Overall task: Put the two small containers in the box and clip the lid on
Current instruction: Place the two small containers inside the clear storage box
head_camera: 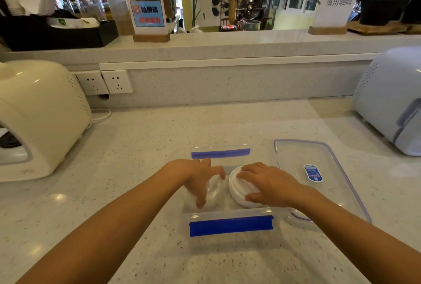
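Head view: both hands down in the clear rectangular plastic box with blue clips (231,224). Left hand (200,179) curled over the clear round container (214,187), right hand (266,183) clamped on the white round screw-top container (239,189), side by side inside. Clear blue-rimmed lid (319,179) flat just right of the box, nearer the right hand, long axis running away

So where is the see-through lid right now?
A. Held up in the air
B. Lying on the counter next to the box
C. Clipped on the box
B: the lid lies flat on the counter to the right of the open box, and neither hand holds it.
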The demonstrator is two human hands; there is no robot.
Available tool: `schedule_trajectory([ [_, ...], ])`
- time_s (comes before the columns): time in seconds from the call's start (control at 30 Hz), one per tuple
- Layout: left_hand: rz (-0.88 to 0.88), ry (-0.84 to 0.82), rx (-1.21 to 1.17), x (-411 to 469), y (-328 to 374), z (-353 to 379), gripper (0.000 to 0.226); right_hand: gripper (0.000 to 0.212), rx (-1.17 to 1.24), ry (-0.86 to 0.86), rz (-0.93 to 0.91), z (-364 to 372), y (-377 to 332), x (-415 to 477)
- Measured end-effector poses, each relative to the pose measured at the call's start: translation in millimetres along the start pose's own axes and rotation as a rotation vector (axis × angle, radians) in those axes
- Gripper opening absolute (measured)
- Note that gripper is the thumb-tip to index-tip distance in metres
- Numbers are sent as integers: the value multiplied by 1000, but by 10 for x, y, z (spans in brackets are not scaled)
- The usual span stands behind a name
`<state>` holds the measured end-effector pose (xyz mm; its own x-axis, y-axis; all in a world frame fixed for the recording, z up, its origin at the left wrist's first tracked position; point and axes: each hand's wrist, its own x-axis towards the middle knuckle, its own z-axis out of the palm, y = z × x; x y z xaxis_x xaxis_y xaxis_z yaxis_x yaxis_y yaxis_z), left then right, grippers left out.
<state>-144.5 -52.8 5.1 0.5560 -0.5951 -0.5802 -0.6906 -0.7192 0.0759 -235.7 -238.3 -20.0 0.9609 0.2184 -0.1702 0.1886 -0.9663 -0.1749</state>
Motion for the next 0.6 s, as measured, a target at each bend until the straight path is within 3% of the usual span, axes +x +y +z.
schedule_trajectory([
  [0.13,-9,136,-28,-43,-61,107,92,60,-4,-3,8,-7,-9,6],
  [0.27,-13,138,-78,-153,-93,102,104,60,-13,-1,4,-17,2,-3],
  [0.33,3,239,-159,-273,-108,98,104,59,-21,20,0,-32,-10,-10],
  [0.47,140,536,-25,-505,-142,197,77,52,72,35,35,-75,-15,-56],
  [0.6,123,434,-4,-562,-155,320,59,48,108,-38,86,-114,-10,-87],
])
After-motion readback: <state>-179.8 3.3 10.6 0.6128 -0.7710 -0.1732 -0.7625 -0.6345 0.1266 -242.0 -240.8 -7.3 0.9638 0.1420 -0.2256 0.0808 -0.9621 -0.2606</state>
